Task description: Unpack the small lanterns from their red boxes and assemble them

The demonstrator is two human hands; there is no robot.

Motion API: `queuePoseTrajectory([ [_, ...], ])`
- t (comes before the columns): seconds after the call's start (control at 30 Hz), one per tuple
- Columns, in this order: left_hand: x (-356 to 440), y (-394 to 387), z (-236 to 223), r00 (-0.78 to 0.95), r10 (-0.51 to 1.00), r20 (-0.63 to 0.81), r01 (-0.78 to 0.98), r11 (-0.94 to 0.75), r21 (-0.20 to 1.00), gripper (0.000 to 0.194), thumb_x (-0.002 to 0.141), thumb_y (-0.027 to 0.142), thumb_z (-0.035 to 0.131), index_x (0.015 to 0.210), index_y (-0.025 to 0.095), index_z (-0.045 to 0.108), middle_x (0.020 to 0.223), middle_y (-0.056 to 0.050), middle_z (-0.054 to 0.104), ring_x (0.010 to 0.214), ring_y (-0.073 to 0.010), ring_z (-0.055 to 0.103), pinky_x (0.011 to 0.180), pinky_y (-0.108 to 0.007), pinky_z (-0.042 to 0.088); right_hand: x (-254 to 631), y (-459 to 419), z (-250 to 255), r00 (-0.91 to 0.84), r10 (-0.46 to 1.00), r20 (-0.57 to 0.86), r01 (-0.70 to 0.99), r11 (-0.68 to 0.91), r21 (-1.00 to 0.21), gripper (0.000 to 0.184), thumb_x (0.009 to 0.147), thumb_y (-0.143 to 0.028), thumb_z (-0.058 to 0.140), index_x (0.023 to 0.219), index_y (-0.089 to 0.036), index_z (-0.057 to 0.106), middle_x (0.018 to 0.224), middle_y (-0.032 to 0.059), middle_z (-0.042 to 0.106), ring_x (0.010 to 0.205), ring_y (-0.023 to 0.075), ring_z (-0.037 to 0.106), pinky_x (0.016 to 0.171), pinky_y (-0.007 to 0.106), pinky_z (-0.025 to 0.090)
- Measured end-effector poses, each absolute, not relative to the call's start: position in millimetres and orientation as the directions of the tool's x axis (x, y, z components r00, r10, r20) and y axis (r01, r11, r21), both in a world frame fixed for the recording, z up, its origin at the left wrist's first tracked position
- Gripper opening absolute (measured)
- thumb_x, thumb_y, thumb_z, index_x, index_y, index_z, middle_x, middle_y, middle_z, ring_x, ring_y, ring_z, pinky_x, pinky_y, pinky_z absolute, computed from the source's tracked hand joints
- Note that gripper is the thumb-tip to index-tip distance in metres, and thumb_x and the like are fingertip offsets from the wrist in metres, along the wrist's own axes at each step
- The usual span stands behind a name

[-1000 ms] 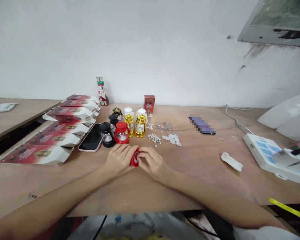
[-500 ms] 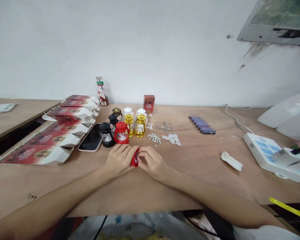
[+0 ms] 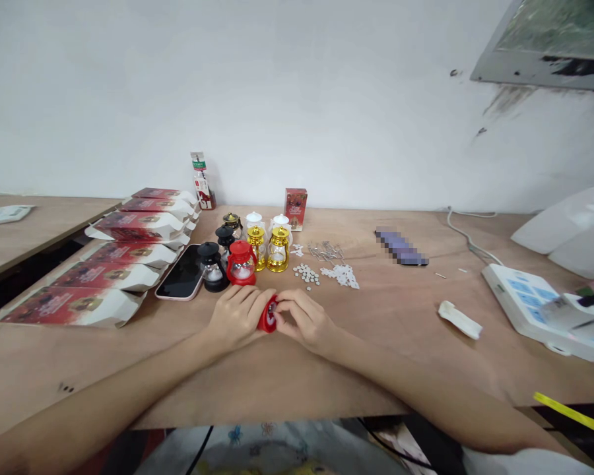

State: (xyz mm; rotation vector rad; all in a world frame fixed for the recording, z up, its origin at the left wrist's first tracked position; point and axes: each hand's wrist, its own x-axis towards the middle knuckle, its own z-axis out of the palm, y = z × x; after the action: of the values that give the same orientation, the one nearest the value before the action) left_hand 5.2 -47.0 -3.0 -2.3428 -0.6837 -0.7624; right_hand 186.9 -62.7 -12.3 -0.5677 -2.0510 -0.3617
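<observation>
My left hand is wrapped round a red lantern, which lies tipped with its underside toward my right hand. The fingertips of my right hand are pinched together at that underside; whatever they hold, if anything, is too small to make out. Just beyond my left hand stands another red lantern, upright. Black lanterns, gold lanterns and white lanterns are grouped around it. Small white round pieces, flat white pieces and thin metal pieces lie in piles past my right hand.
Red printed boxes with open flaps line the left side, beside a phone. One red box stands behind the lanterns. To the right are a blurred purple object, a white piece and a power strip.
The fingertips of my right hand have drawn slightly away from the red lantern's underside, so more of it shows. My left hand keeps its hold in nearly the same place.
</observation>
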Motion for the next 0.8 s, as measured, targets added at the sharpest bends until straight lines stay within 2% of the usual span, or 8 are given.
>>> queuePoseTrajectory([
  [0.27,7,-49,1,0.687,0.231,0.689,0.606,-0.706,-0.367,0.036,0.092,0.038,0.035,0.096,0.01,0.058,0.075,-0.01,0.068,0.067,-0.0203,0.062,0.061,-0.032,0.044,188,-65,-13,-0.412,0.261,0.873,0.548,0.837,0.009,0.01,0.084,-0.013,0.053,0.093,-0.013,0.056,0.099,0.0148,0.065,0.091,0.0177,0.065,0.075,0.026,0.056],
  [0.4,9,-48,0,0.67,0.256,0.697,0.62,-0.709,-0.336,0.03,0.091,0.035,0.037,0.095,0.011,0.055,0.072,-0.008,0.067,0.064,-0.0196,0.062,0.059,-0.031,0.045,187,-63,-14,-0.418,0.205,0.885,0.557,0.828,0.071,0.009,0.083,-0.01,0.054,0.09,-0.014,0.057,0.102,0.0154,0.068,0.081,0.0163,0.067,0.07,0.027,0.056],
  [0.53,8,-46,-4,0.603,0.243,0.76,0.612,-0.752,-0.245,0.033,0.089,0.04,0.042,0.105,0.011,0.049,0.093,-0.014,0.066,0.084,-0.0219,0.063,0.069,-0.033,0.05,186,-60,-14,-0.389,0.172,0.905,0.557,0.826,0.082,0.009,0.081,-0.009,0.057,0.088,-0.015,0.058,0.095,0.0144,0.07,0.08,0.0176,0.067,0.067,0.028,0.056],
  [0.63,7,-45,-6,0.568,0.23,0.79,0.63,-0.74,-0.237,0.032,0.087,0.04,0.048,0.103,0.013,0.049,0.099,-0.016,0.062,0.094,-0.0246,0.061,0.072,-0.035,0.051,186,-58,-15,-0.356,0.215,0.909,0.539,0.842,0.012,0.006,0.081,-0.009,0.057,0.085,-0.014,0.058,0.091,0.0138,0.07,0.081,0.0178,0.067,0.069,0.029,0.056],
  [0.7,7,-45,-5,0.587,0.258,0.767,0.653,-0.712,-0.26,0.029,0.085,0.037,0.051,0.101,0.013,0.052,0.097,-0.016,0.062,0.091,-0.0255,0.06,0.073,-0.037,0.049,187,-57,-16,-0.32,0.282,0.904,0.537,0.84,-0.072,0.003,0.082,-0.012,0.055,0.082,-0.014,0.058,0.091,0.014,0.069,0.082,0.0173,0.067,0.072,0.029,0.056],
  [0.8,8,-46,-3,0.621,0.319,0.716,0.669,-0.692,-0.271,0.035,0.082,0.035,0.053,0.108,0.012,0.054,0.098,-0.015,0.063,0.092,-0.0268,0.059,0.076,-0.039,0.046,188,-54,-18,-0.245,0.413,0.877,0.549,0.805,-0.226,0.007,0.083,-0.015,0.052,0.079,-0.015,0.058,0.086,0.0104,0.07,0.078,0.0153,0.067,0.07,0.026,0.056],
])
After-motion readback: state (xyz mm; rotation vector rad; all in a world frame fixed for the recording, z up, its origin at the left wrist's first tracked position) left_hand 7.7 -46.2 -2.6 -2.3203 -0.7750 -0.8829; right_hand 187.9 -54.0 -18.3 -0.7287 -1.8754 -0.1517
